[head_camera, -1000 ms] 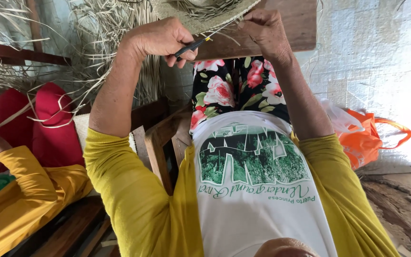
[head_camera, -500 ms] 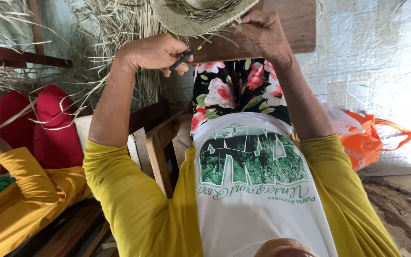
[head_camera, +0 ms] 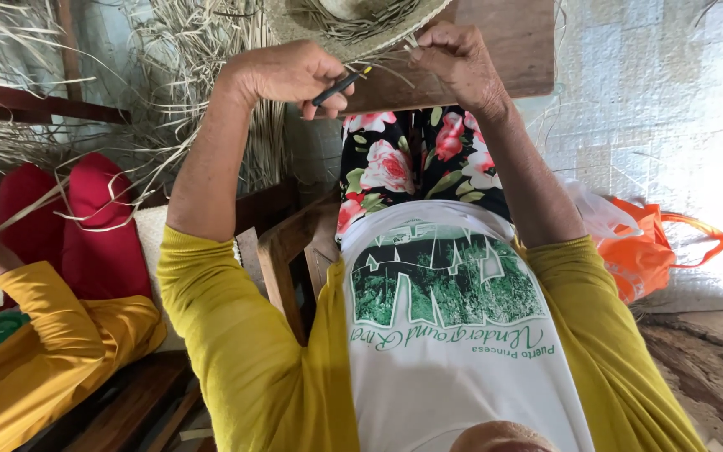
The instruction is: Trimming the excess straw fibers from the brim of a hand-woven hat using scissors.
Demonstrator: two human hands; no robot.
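Woven straw hat [head_camera: 353, 21] rests on a wooden board [head_camera: 495, 50]; left hand [head_camera: 290, 75] grips a dark pencil-like tool [head_camera: 340, 86], right hand [head_camera: 458, 59] pinches straw strands [head_camera: 395, 52].

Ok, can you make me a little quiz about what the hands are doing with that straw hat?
1. True or false: the left hand holds a thin dark tool.
2. What does the right hand pinch? A) the orange bag B) loose strands at the brim of the woven straw hat C) the red cushion
3. Fill in: the hat rests on a ____ board.

Key: 1 true; 2 B; 3 wooden.
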